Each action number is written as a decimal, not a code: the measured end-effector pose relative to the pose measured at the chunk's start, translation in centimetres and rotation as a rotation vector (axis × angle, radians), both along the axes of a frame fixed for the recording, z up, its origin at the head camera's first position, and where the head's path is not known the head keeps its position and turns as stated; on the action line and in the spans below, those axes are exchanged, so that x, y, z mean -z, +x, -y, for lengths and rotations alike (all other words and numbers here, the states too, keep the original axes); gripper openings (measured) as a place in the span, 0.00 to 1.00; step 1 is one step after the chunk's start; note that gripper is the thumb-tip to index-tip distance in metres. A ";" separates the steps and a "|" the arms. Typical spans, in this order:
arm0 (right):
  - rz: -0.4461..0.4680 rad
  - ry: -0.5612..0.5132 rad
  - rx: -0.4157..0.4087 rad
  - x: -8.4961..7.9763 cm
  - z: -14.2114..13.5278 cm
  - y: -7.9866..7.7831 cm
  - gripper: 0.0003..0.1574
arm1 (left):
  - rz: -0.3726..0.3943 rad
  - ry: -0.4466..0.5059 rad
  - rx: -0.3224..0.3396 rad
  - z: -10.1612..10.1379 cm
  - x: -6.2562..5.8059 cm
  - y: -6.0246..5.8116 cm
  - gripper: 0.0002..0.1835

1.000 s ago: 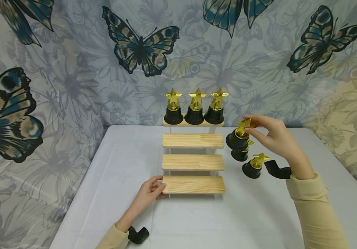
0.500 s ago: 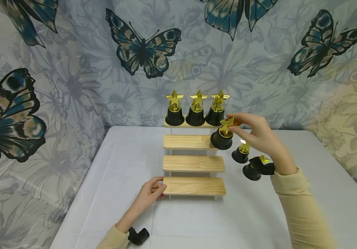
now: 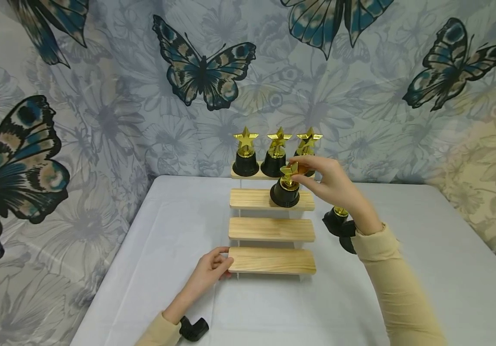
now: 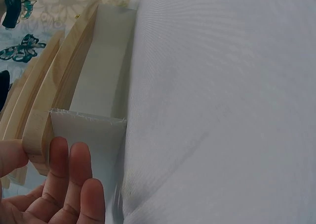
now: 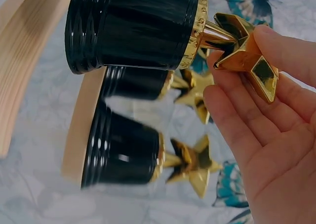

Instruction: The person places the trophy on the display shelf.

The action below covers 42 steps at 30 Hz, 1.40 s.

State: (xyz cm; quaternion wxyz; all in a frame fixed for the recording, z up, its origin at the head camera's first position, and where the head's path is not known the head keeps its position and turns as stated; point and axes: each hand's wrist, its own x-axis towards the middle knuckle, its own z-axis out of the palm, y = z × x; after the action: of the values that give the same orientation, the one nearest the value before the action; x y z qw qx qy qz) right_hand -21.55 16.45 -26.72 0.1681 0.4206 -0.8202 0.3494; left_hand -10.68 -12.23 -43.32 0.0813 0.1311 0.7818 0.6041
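My right hand (image 3: 328, 180) pinches a star trophy (image 3: 285, 193) by its gold star, with thumb and fingers. The trophy's black base hangs just above the second-highest shelf (image 3: 248, 198) of a tiered wooden display stand. In the right wrist view a gap shows between that base and the plank (image 5: 24, 51). On the top shelf stand 3 more star trophies (image 3: 245, 158); my right fingers partly cover the rightmost one. My left hand (image 3: 209, 268) grips the left end of the lowest shelf (image 3: 274, 261), thumb (image 4: 12, 156) on one face and fingers (image 4: 79, 164) on the other.
Right of the stand, a trophy (image 3: 335, 220) and another black base (image 3: 348, 244) are on the white tablecloth (image 3: 447, 250), partly hidden behind my right wrist and its black mount. A butterfly-print cloth (image 3: 360, 120) hangs close behind the stand.
My right hand has carried the trophy leftward from beside the stand to over the second-highest shelf. My left hand keeps its grip on the lowest shelf.
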 end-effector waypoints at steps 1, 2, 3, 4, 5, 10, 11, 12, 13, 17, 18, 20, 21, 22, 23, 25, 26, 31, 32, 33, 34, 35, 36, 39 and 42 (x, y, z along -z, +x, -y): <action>0.010 0.003 -0.003 0.0 0.3 -0.2 0.23 | 0.000 0.001 0.001 0.0 0.0 0.0 0.21; 0.018 0.005 -0.006 0.1 0.5 -0.3 0.23 | -0.001 0.002 0.003 0.0 0.1 0.0 0.21; 0.026 0.004 -0.014 0.1 0.8 -0.4 0.23 | -0.001 0.001 0.001 0.0 0.1 -0.1 0.21; 0.033 0.002 -0.020 0.2 1.1 -0.6 0.22 | -0.002 0.002 0.001 0.0 0.2 -0.1 0.21; 0.036 0.000 -0.024 0.2 1.3 -0.7 0.22 | -0.004 0.002 0.001 0.0 0.2 -0.1 0.21; 0.037 -0.013 -0.053 0.4 2.7 -1.2 0.23 | -0.005 0.004 -0.004 0.0 0.2 -0.1 0.21; 0.037 -0.014 -0.059 0.4 3.0 -1.3 0.23 | -0.005 0.005 -0.005 0.0 0.2 -0.1 0.21; 0.038 -0.016 -0.067 0.4 3.3 -1.5 0.22 | -0.003 0.006 -0.006 0.0 0.2 -0.1 0.21; 0.039 -0.017 -0.074 0.5 3.5 -1.5 0.22 | -0.003 0.006 -0.008 -0.1 0.2 -0.1 0.20; 0.039 -0.015 -0.096 0.7 4.5 -1.9 0.22 | -0.001 0.006 -0.015 -0.1 0.1 -0.1 0.20; 0.042 -0.017 -0.102 0.8 4.7 -2.0 0.22 | 0.001 0.006 -0.017 -0.2 0.1 -0.1 0.20; 0.049 -0.021 -0.107 1.0 5.1 -2.2 0.22 | 0.001 0.004 -0.019 -0.2 0.0 -0.1 0.20; 0.055 -0.023 -0.109 1.1 5.3 -2.2 0.22 | 0.002 0.004 -0.019 -0.2 0.0 -0.1 0.20; 0.062 -0.024 -0.112 1.2 5.5 -2.3 0.22 | 0.003 0.003 -0.020 -0.2 0.0 -0.1 0.20; 0.070 -0.027 -0.116 1.2 5.7 -2.4 0.22 | 0.005 0.003 -0.020 -0.2 0.0 -0.1 0.20; 0.082 -0.026 -0.121 1.4 6.1 -2.5 0.22 | 0.005 0.004 -0.021 -0.2 0.0 -0.1 0.20; 0.088 -0.026 -0.126 1.4 6.3 -2.5 0.21 | 0.003 0.005 -0.021 -0.2 0.0 -0.1 0.20; 0.113 -0.028 -0.138 1.8 7.1 -2.7 0.21 | 0.001 0.013 -0.019 -0.2 0.0 -0.1 0.19; 0.115 -0.026 -0.136 1.8 7.2 -2.8 0.21 | 0.001 0.015 -0.018 -0.2 0.0 -0.1 0.19; 0.118 -0.025 -0.133 1.9 7.3 -2.8 0.21 | 0.001 0.016 -0.017 -0.2 0.0 -0.1 0.19; 0.120 -0.024 -0.133 1.9 7.4 -2.9 0.21 | 0.000 0.017 -0.015 -0.2 0.0 -0.1 0.19; 0.123 -0.023 -0.132 2.0 7.5 -2.9 0.21 | 0.001 0.017 -0.014 -0.2 0.0 -0.1 0.19; 0.123 -0.020 -0.130 2.0 7.6 -2.9 0.21 | 0.000 0.016 -0.013 -0.2 0.0 -0.1 0.19; 0.122 -0.015 -0.127 2.2 7.8 -3.1 0.21 | 0.002 0.012 -0.012 -0.2 -0.1 0.0 0.19; 0.118 -0.013 -0.132 2.4 7.9 -3.3 0.21 | 0.005 0.008 -0.016 -0.2 -0.1 0.0 0.19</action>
State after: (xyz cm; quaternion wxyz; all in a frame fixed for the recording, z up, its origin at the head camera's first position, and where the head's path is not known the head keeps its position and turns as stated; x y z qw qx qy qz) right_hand -24.90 8.51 -29.14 0.0988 0.4515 -0.7969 0.3890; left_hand -10.70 -12.01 -43.19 0.0779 0.1235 0.7801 0.6084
